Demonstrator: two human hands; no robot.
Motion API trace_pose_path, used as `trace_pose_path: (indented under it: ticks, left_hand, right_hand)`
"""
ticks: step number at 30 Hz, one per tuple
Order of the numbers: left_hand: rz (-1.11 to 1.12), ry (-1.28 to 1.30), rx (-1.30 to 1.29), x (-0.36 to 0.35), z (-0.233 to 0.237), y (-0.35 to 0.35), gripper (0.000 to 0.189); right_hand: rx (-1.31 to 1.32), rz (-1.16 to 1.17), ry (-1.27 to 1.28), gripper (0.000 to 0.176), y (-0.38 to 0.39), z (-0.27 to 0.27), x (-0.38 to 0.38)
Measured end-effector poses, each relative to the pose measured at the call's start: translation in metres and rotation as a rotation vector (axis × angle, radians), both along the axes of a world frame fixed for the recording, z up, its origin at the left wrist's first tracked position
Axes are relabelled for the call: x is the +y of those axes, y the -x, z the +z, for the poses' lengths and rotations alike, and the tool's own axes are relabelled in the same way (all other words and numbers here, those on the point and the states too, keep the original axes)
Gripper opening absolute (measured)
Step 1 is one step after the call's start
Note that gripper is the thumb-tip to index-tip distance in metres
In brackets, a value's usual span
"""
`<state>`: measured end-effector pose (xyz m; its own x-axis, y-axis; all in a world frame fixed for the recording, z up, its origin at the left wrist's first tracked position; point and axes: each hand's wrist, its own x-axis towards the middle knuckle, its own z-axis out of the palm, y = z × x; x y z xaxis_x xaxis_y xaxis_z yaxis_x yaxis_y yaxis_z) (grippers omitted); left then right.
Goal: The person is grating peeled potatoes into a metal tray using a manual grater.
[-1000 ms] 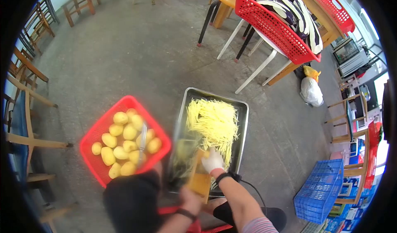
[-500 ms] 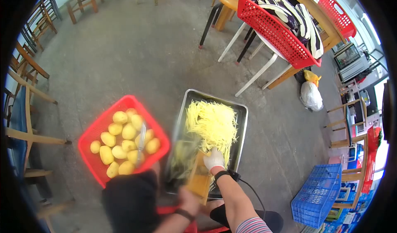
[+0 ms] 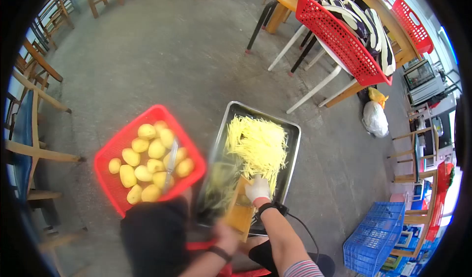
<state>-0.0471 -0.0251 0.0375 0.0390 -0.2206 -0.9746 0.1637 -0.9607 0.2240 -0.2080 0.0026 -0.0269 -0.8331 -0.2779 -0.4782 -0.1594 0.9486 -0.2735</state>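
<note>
A metal tray on the floor holds a heap of pale yellow potato shreds. A wooden grater board slants over its near end. My left hand, bare and blurred, grips the board's lower left edge. Higher up, my right hand, in a white glove, is closed and pressed down on the board beside the shreds. Whatever it holds is hidden beneath the glove. To the left, a red basket contains several peeled potatoes, with a knife lying on them.
A red basket of striped, part-peeled eggplants rests on a stool at the upper right. Blue crates stand at the lower right. Chairs line the left side. A white bag lies by the table leg.
The whole view has shifted slightly, with the tray and far baskets a little further right. Both hands keep their places at the board, the left one still blurred.
</note>
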Motion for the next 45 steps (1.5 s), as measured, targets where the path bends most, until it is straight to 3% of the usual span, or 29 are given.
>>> trace_pose_path:
  ticks: [2,4,6,9,11,14,17,18,21,23,24,25,26,27,29,34,36,37,39,42,45]
  left_hand:
    - [0.011,-0.009,0.03,-0.008,0.008,0.005,0.027]
    - [0.002,0.003,-0.018,-0.007,0.019,0.006,0.025]
    - [-0.096,0.041,-0.027,0.004,-0.003,-0.004,0.025]
    - [-0.223,0.144,0.021,0.023,-0.042,-0.016,0.022]
    - [-0.024,0.05,-0.073,0.009,-0.012,0.0,0.022]
    - [-0.035,0.026,-0.074,0.0,-0.001,0.002,0.021]
    - [-0.103,-0.019,-0.102,-0.009,0.032,0.008,0.021]
    - [-0.108,-0.017,-0.095,-0.014,0.041,0.011,0.021]
    - [-0.01,-0.028,-0.04,-0.014,0.049,0.019,0.02]
    - [-0.102,-0.093,0.029,-0.006,0.02,0.009,0.03]
    - [-0.101,-0.098,0.026,0.006,-0.005,-0.003,0.03]
    - [-0.368,0.103,-0.046,0.023,-0.037,-0.017,0.03]
    - [-0.636,0.307,-0.122,0.024,-0.04,-0.021,0.029]
    - [-0.633,0.308,-0.128,0.027,-0.044,-0.022,0.029]
    - [-0.221,0.058,-0.114,0.01,-0.009,-0.004,0.028]
    - [-0.144,0.019,-0.087,-0.006,0.024,0.008,0.022]
    - [-0.067,-0.035,-0.039,-0.013,0.044,0.017,0.022]
    - [-0.059,-0.037,-0.031,-0.007,0.019,0.009,0.022]
    - [-0.422,0.251,0.004,0.021,-0.05,-0.02,0.02]
    - [-0.259,0.169,-0.02,0.02,-0.037,-0.013,0.018]
    - [-0.136,0.075,-0.142,0.005,-0.004,0.003,0.017]
  right_hand:
    - [-0.05,-0.02,-0.047,0.042,0.004,0.006,-0.008]
    - [-0.066,0.147,-0.02,0.048,-0.02,0.027,0.003]
    - [-0.189,0.236,0.044,0.045,-0.055,0.085,0.009]
    - [-0.098,0.255,0.096,0.044,-0.1,0.104,0.027]
    - [-0.063,0.205,0.089,0.043,-0.085,0.074,0.018]
    - [0.091,0.082,0.079,0.039,-0.041,0.022,-0.002]
    - [-0.008,-0.034,-0.088,0.038,-0.001,0.003,-0.006]
    - [-0.03,0.037,-0.093,0.037,0.001,-0.003,0.001]
    - [-0.043,0.195,-0.023,0.039,-0.034,0.042,0.01]
    - [-0.18,0.164,0.103,0.044,-0.076,0.079,0.027]
    - [-0.117,0.207,0.078,0.045,-0.098,0.095,0.032]
    - [-0.05,0.256,0.057,0.046,-0.11,0.103,0.034]
    - [-0.032,0.191,0.069,0.043,-0.113,0.098,0.032]
    - [-0.037,0.194,0.072,0.043,-0.105,0.085,0.029]
    - [-0.021,0.107,0.032,0.039,-0.072,0.048,0.014]
    - [0.035,0.01,-0.108,0.04,-0.012,-0.003,0.003]
    - [0.028,0.074,-0.069,0.041,-0.007,0.007,0.007]
    - [0.075,0.124,-0.032,0.042,-0.017,0.017,0.011]
    - [-0.079,0.185,-0.012,0.046,-0.046,0.055,0.019]
    - [-0.13,0.243,-0.013,0.051,-0.098,0.093,0.039]
    - [-0.072,0.222,0.009,0.049,-0.091,0.07,0.032]
